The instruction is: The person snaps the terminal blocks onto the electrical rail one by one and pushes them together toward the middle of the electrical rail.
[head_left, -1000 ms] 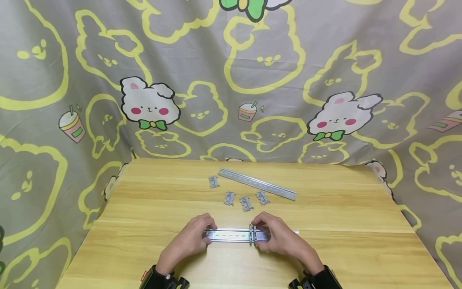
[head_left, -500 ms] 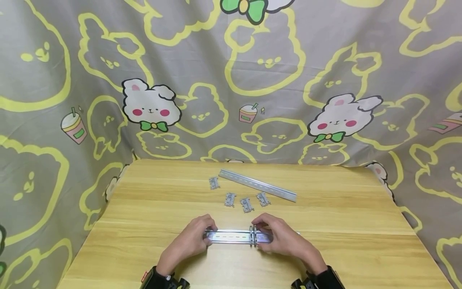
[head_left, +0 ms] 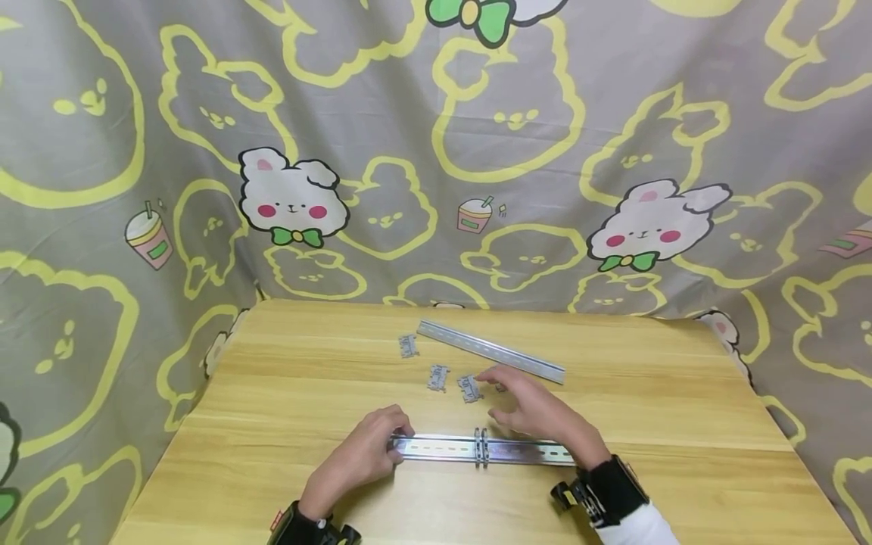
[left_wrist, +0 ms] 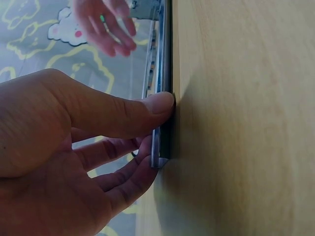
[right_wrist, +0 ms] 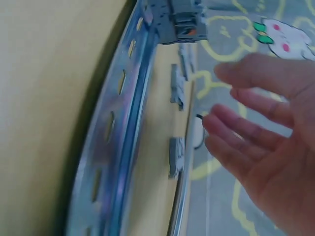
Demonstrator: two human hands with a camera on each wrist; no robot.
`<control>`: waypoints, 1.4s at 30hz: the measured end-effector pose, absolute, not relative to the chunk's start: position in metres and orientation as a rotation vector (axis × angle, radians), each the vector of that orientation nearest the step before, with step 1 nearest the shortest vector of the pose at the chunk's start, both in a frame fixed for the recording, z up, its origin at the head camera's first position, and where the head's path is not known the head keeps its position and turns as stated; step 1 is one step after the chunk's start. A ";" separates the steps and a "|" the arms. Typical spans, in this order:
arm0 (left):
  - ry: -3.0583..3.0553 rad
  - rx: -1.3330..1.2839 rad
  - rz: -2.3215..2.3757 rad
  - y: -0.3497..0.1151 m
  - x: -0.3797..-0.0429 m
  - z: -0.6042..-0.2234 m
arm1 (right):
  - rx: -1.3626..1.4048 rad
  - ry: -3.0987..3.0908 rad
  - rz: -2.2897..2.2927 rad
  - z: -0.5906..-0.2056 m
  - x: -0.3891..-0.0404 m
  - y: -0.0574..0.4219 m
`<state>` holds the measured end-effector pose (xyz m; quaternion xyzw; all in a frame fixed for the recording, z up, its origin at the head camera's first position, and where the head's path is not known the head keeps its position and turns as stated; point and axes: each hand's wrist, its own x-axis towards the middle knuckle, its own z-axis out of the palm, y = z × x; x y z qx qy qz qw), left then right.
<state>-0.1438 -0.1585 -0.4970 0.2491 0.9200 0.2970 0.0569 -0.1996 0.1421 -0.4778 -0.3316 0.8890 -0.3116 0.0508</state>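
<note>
In the lower centre of the head view, the left hand (head_left: 368, 450) pinches the left end of a slotted metal rail (head_left: 436, 448) between thumb and fingers. Two gray blocks (head_left: 481, 448) stand side by side on the rail, right of its middle. The right hand (head_left: 541, 412) is released, fingers parted, above the rail's right half. Its fingertips hover near a loose gray block (head_left: 468, 388); contact is hard to judge. A second rail (head_left: 490, 350) lies slanted behind, at centre right.
</note>
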 end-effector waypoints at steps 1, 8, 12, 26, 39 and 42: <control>2.791 0.753 0.898 -0.158 -0.144 -0.496 | -1.005 2.732 -0.885 -0.477 -0.203 0.139; 2.795 0.749 0.895 -0.157 -0.143 -0.495 | -1.082 2.708 -0.653 -0.478 -0.223 0.116; 2.795 0.746 0.890 -0.156 -0.143 -0.496 | -1.136 2.710 -0.603 -0.483 -0.229 0.109; 2.793 0.734 0.892 -0.156 -0.145 -0.498 | -1.185 2.741 -0.506 -0.485 -0.230 0.106; 2.801 0.747 0.890 -0.158 -0.143 -0.500 | -1.184 2.818 -0.550 -0.465 -0.222 0.124; 2.794 0.736 0.891 -0.158 -0.143 -0.499 | -1.175 2.877 -0.533 -0.459 -0.215 0.137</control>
